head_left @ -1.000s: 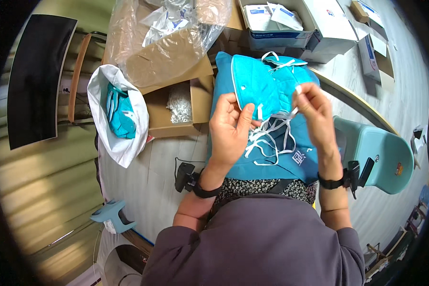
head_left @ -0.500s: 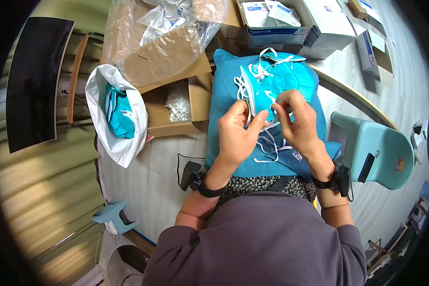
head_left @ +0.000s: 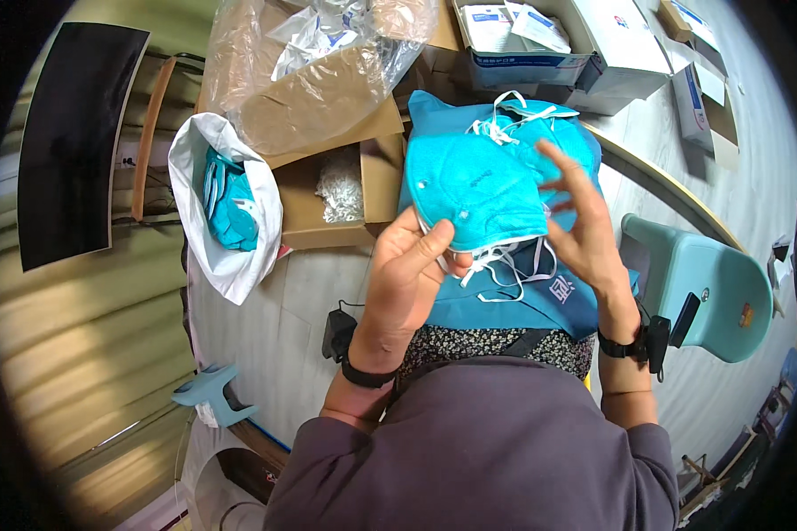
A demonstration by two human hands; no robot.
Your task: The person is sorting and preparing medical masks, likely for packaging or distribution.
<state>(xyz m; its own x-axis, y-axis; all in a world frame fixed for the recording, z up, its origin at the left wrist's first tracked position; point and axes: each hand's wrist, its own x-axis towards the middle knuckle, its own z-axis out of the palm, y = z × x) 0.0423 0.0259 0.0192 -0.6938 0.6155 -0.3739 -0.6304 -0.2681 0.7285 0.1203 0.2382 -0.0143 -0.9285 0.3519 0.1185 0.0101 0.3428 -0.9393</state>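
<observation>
A turquoise cup-shaped face mask (head_left: 478, 186) is spread out above my lap, its domed outer side showing. My left hand (head_left: 403, 274) pinches its lower left edge, thumb on top. Just off the mask's right edge is my right hand (head_left: 589, 226), fingers apart, slightly blurred and with nothing visible in it. White elastic straps (head_left: 509, 279) dangle below the mask. Behind it, more turquoise masks (head_left: 556, 142) with white straps lie on a blue cloth (head_left: 447, 308) over my lap, partly covered by the held mask.
On the left, a white bag (head_left: 186, 168) holds several turquoise masks beside a cardboard box (head_left: 305, 237) of small white pieces. A plastic-lined carton (head_left: 314, 111) and white boxes (head_left: 633, 57) stand at the back. To the right is a light teal stool (head_left: 726, 292).
The mask has been turned from edge-on to broad side up. My right hand has let go of it and spread its fingers; my left hand has shifted left, still holding on.
</observation>
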